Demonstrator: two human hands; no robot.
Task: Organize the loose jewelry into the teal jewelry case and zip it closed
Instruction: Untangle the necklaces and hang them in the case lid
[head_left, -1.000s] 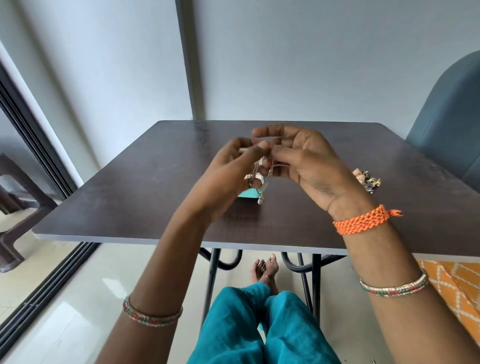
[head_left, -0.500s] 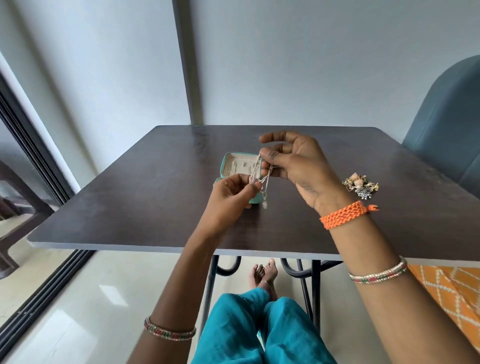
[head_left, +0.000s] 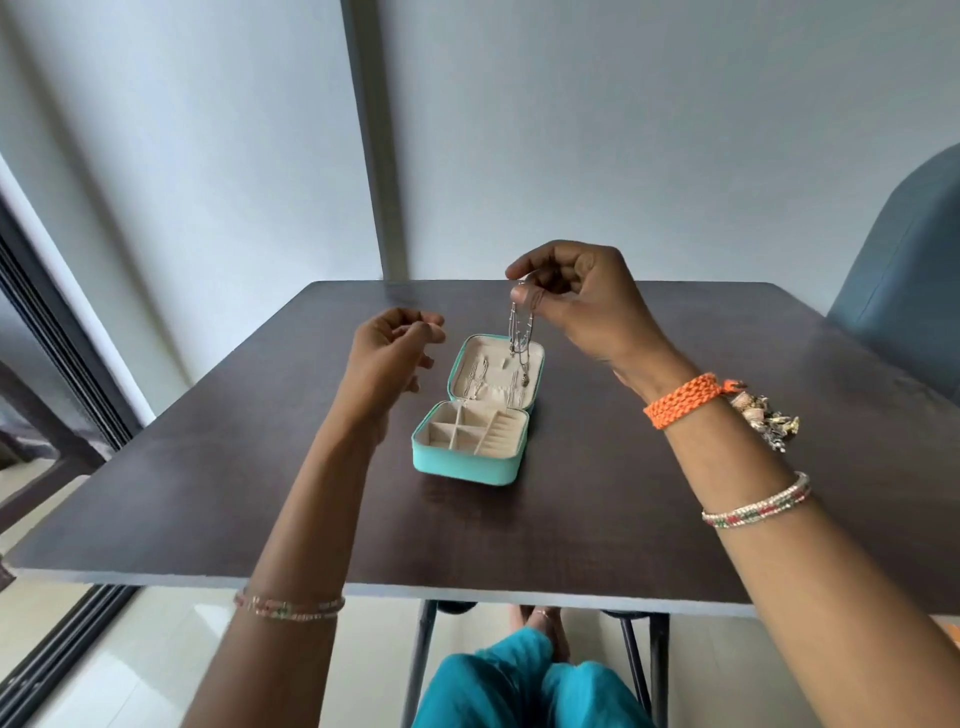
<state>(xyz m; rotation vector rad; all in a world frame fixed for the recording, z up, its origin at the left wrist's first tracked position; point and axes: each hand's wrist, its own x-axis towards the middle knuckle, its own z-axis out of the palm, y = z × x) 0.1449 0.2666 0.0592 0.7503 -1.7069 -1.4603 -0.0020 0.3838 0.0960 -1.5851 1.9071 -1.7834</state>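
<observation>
Dark wood-grain table (head_left: 597, 509), matt sheen. Teal case (head_left: 467, 465) looks like smooth faux leather, cream velvety lining inside. Thin metal chain (head_left: 521, 332) glints; woven orange cord bracelet (head_left: 683, 399).

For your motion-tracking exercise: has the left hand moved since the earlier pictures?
Yes. The left hand has let go of the chain and drawn leftward, clear of the case it earlier overlapped; the right hand alone holds the chain.

Loose jewelry pile (head_left: 769, 421): partly hidden behind right wrist; pieces too small and tangled to identify. Chain (head_left: 521, 338): top end hidden inside right hand (head_left: 576, 299) pinch; strand count unresolvable. Teal jewelry case (head_left: 467, 462): items on lid lining too fine to identify. Blue chair (head_left: 904, 291): cut by right edge.
</observation>
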